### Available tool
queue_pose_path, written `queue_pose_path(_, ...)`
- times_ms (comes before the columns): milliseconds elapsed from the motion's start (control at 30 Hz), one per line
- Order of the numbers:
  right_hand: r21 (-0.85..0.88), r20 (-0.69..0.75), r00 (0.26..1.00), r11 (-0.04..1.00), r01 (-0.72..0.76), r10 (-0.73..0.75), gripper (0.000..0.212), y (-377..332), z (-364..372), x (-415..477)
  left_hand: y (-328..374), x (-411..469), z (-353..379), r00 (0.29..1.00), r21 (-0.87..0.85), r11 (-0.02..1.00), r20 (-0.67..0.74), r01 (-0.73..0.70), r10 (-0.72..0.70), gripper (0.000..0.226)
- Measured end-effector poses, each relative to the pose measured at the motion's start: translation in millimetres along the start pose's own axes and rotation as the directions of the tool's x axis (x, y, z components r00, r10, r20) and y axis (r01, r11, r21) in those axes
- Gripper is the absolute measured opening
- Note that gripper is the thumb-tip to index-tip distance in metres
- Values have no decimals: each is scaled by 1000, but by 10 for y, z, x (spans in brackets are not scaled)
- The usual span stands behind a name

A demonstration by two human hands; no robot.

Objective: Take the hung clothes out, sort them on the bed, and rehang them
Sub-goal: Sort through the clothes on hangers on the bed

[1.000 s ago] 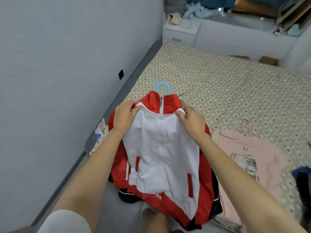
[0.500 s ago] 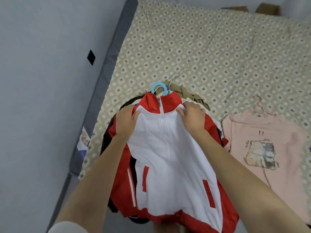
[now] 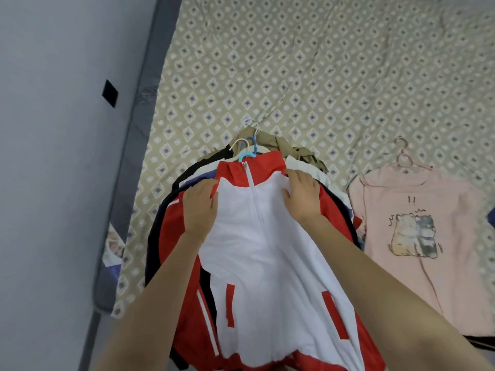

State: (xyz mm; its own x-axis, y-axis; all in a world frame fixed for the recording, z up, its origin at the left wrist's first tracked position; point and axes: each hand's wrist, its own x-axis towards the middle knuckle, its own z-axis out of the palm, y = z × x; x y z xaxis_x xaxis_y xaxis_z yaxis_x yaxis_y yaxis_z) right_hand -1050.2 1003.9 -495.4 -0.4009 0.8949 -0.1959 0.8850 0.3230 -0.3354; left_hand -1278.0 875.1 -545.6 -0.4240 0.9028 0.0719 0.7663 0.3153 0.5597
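Observation:
A red-and-white zip jacket [image 3: 267, 263] on a light blue hanger [image 3: 245, 156] lies on top of a pile of hung clothes [image 3: 302, 153] near the bed's left side. My left hand [image 3: 199, 207] rests on the jacket's left shoulder. On its right shoulder lies my right hand [image 3: 302, 196], fingers spread on the fabric. Both hands look flat against the jacket. Under it show black, khaki and white garments with white, blue and metal hanger hooks [image 3: 250, 135]. A pink T-shirt [image 3: 401, 263] with a cartoon print lies spread out on a pink hanger [image 3: 407, 159] to the right.
The bed [image 3: 294, 62] has a beige diamond-patterned sheet and a grey mattress edge [image 3: 134, 145] against the pale wall [image 3: 53, 183] on the left. A dark garment [image 3: 482, 341] shows at the lower right edge.
The jacket has come down onto the pile on the bed. My view has tilted down and closer, and my hands have flattened on its shoulders.

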Motion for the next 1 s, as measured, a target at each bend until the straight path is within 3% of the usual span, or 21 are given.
queue_pose_path(200, -32, -56, 998, 999, 29, -31, 64, 49, -309, -89, 459, 76, 24, 993, 153, 984, 88, -97, 84, 49)
queue_pose_path(500, 16, -139, 985, 995, -103, 104, 77, 576, -1026, -374, 1419, 397, -157, 979, 213, 963, 155, -166, 134, 64)
queue_pose_path(800, 107, -177, 968, 981, -160, 177, 81, 1656, -1745, -739, 2707, 368, -34, 966, 266, 930, 118, -254, 230, 62)
queue_pose_path(1000, 147, -144, 974, 977, -155, 176, 83, 2779, -2220, -960, 3823, 62, 464, 975, 271, 939, 128, -211, 182, 69)
